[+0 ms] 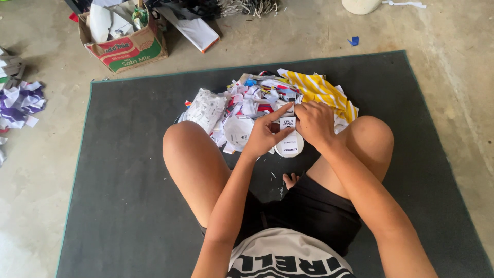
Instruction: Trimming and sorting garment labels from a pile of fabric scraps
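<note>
I sit cross-legged on a dark grey floor mat [128, 170] with both hands out in front of my knees. My left hand [265, 135] has its forefinger stretched out and its thumb set against a small white paper label with dark print [288, 135], which I hold just above the mat between my knees. My right hand [315, 122] is curled over the label's upper right side, fingers bent down on it; so both grips are closed on that one label. How hard the right fingers pinch I cannot tell, since the back of the hand hides them.

Just beyond my hands lies a heap of cut paper and cloth scraps, white, red and blue [252, 100], touching the label's far edge. A yellow-and-white striped cloth piece [321, 91] rests on the heap's right side, near my right knee. A white crumpled plastic bag [207, 109] sits at the heap's left. Well apart, on the concrete floor [453, 77], stands a red and green cardboard box [126, 49] filled with paper, and a purple-and-white scrap pile [20, 103] lies at far left.
</note>
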